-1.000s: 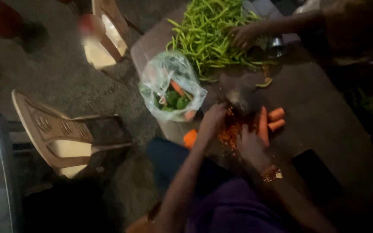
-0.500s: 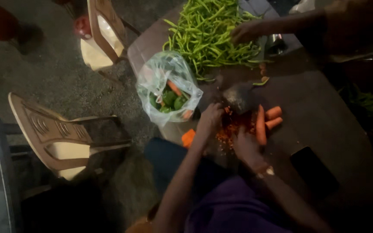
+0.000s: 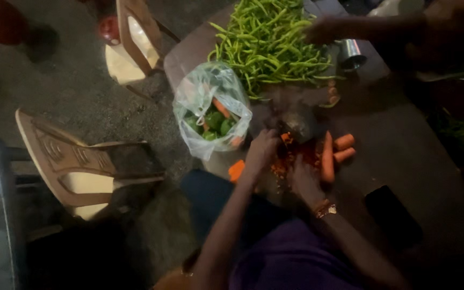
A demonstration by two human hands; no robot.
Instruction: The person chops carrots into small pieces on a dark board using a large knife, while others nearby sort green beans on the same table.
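Since half a second ago both hands have barely shifted: the left hand (image 3: 261, 153) curls over the pile of carrot scrapings (image 3: 291, 156), its grip unclear, and the nearer right hand (image 3: 303, 180) rests just left of the upright-lying long carrot (image 3: 327, 157) on the worktop (image 3: 404, 156), grip unclear too.

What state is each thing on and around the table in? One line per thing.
Plastic bag: open, vegetables inside.
Green beans: heaped on the table.
Whole carrots: lying together, uncut.
Carrot bits: cut small, scattered between the hands.
Metal cup: tipped on its side.
Left hand: on the bits; grip unclear.
Right hand: beside the carrots; grip unclear.
Chair: unoccupied.
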